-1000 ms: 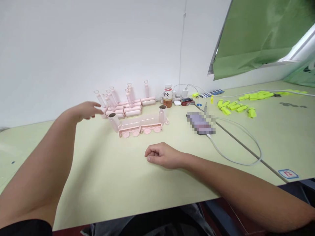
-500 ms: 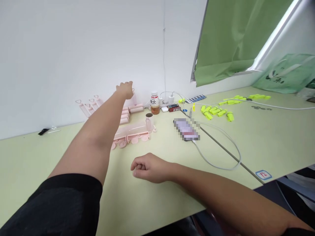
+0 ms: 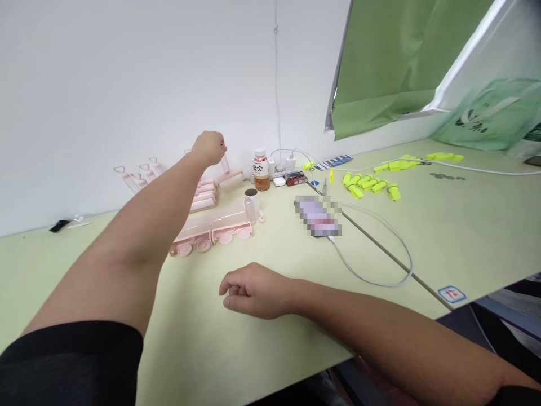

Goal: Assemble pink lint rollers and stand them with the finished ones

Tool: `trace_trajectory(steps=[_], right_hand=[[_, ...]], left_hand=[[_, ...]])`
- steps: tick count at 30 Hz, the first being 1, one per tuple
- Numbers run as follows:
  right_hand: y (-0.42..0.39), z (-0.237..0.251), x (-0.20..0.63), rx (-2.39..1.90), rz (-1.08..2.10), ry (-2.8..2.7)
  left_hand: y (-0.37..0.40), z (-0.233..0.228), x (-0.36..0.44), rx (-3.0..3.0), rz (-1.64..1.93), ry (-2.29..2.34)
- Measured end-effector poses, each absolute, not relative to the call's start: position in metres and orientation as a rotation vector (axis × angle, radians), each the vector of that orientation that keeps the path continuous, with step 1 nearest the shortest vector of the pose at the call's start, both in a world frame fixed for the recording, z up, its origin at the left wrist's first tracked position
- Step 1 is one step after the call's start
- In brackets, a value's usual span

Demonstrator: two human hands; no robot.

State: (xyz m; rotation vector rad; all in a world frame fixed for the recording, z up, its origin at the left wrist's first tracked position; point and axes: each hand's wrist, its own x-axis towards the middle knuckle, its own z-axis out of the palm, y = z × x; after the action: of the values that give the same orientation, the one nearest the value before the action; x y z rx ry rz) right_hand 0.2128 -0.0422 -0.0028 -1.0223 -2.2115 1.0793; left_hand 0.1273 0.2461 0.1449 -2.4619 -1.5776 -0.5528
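Note:
Out by the wall, my left hand (image 3: 209, 148) is closed, its fingers pinching the top of a clear pink tube (image 3: 225, 164). The tube hangs upright below the fingers, above a pale pink block-shaped part (image 3: 230, 179). My right hand (image 3: 256, 290) rests low over the table, loosely curled with the thumb apart and nothing visible in it. Beyond it lies a pink toy-like truck (image 3: 211, 225) with round wheels and a clear body. Several more pink parts (image 3: 205, 194) lie behind it, partly hidden by my left forearm. Clear tubes with heart-shaped handles (image 3: 137, 177) lean near the wall.
A phone (image 3: 316, 217) on a white cable lies right of centre. A labelled bottle (image 3: 261, 170) stands by white chargers (image 3: 290, 163). Several neon yellow pieces (image 3: 367, 184) are spread to the right. A green bag (image 3: 490, 121) sits in the far right corner.
My left hand has closed its fingers on the clear tube's top. The view has shifted slightly. My right hand stays in about the same place.

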Motion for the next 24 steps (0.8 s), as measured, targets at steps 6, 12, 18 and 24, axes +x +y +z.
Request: trace_trajectory(steps=[6,12,18,24], right_hand=[[-0.027,-0.006,0.222,-1.21,1.035,-1.71],[-0.014,0.011,0.235,-0.919,0.895,-1.316],[-0.03,0.009,0.214,-0.668,1.193,-1.473],[-0.025,-0.005,0.209,-0.698,1.264,-1.538]], left_hand=[[0.142,0.196,0.086,-2.504,-1.376,-1.387],[0.022,0.159,0.034,-2.512,-2.138,-1.377],[-0.015,0.066,0.026,-2.539,-2.688,-1.627],[-0.017,0.027,0.038,-2.8,-2.597,-1.724]])
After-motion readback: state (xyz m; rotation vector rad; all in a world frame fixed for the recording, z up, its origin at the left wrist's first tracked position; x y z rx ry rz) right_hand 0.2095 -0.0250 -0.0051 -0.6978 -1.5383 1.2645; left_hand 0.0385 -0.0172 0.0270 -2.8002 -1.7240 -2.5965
